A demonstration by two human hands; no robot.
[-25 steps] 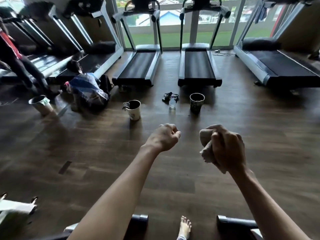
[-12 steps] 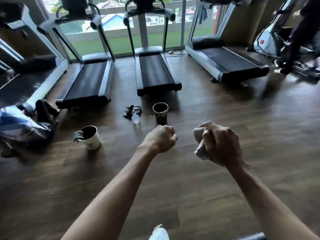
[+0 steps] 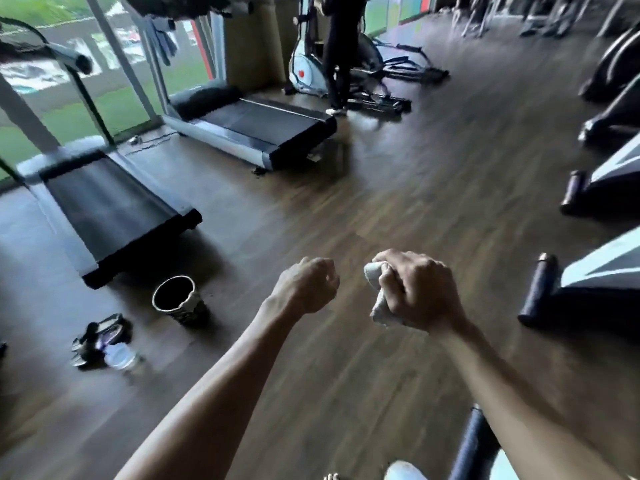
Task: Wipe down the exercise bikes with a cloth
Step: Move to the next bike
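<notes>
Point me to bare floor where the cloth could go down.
Bare: the floor ahead of both hands, between the far treadmill and the machine bases at right. Crowded: lower left, around the cup, sandals and bottle.

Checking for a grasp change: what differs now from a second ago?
The view has swung right: the treadmills slid left, and the machines on the right and a standing person came into view. No grasp change: right hand still grips the cloth, left hand still fisted, empty.

Right hand (image 3: pixel 420 294) gripping cloth (image 3: pixel 378 299), left hand (image 3: pixel 304 285) fisted, treadmills (image 3: pixel 110 209) beyond
</notes>
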